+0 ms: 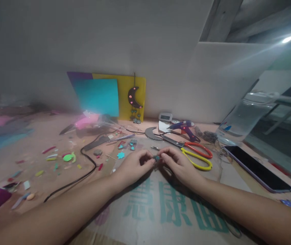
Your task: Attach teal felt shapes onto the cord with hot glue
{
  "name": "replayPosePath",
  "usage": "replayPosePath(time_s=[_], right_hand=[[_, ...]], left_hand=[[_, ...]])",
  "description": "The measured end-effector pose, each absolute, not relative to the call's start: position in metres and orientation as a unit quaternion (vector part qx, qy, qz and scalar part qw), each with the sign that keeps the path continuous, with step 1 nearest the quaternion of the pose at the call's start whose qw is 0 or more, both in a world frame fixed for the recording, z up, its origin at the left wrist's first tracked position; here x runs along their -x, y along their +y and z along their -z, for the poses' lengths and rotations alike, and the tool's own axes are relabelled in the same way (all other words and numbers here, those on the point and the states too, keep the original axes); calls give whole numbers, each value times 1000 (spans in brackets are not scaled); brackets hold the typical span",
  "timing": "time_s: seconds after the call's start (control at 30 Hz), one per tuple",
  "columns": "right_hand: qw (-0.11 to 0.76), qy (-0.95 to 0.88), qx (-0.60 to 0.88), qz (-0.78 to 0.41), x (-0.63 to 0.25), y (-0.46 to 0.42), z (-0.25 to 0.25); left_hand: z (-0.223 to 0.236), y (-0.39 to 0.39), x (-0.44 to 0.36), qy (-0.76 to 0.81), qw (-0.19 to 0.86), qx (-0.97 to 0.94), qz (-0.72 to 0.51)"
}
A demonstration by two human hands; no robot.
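On the table (66, 178), scissors (182, 144) are lying just beyond the right hand (182, 166), probably for easy reach. Both it and the left hand (134, 164) are pinching a small dark piece (156, 158) between them, seemingly keeping it steady.

Left hand (134, 164), right hand (182, 167), small piece (156, 158) between them, scissors (180, 144) nearby

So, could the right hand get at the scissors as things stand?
Probably yes: the scissors lie just beyond the right hand, and nothing visible blocks the way. That hand is busy at a small piece, though, which it may need to leave.
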State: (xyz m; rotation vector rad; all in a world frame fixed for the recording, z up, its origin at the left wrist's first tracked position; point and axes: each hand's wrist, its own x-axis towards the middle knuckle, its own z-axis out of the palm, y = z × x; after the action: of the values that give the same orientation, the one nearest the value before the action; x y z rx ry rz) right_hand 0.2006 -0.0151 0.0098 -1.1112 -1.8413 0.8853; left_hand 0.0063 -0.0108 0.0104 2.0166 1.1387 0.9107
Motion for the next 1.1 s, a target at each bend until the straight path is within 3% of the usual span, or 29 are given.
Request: replayPosePath(time_s=[1.1], right_hand=[[395, -725, 450, -341, -198, -15, -11]], left_hand=[[-7, -10, -2, 393, 338, -772, -367]])
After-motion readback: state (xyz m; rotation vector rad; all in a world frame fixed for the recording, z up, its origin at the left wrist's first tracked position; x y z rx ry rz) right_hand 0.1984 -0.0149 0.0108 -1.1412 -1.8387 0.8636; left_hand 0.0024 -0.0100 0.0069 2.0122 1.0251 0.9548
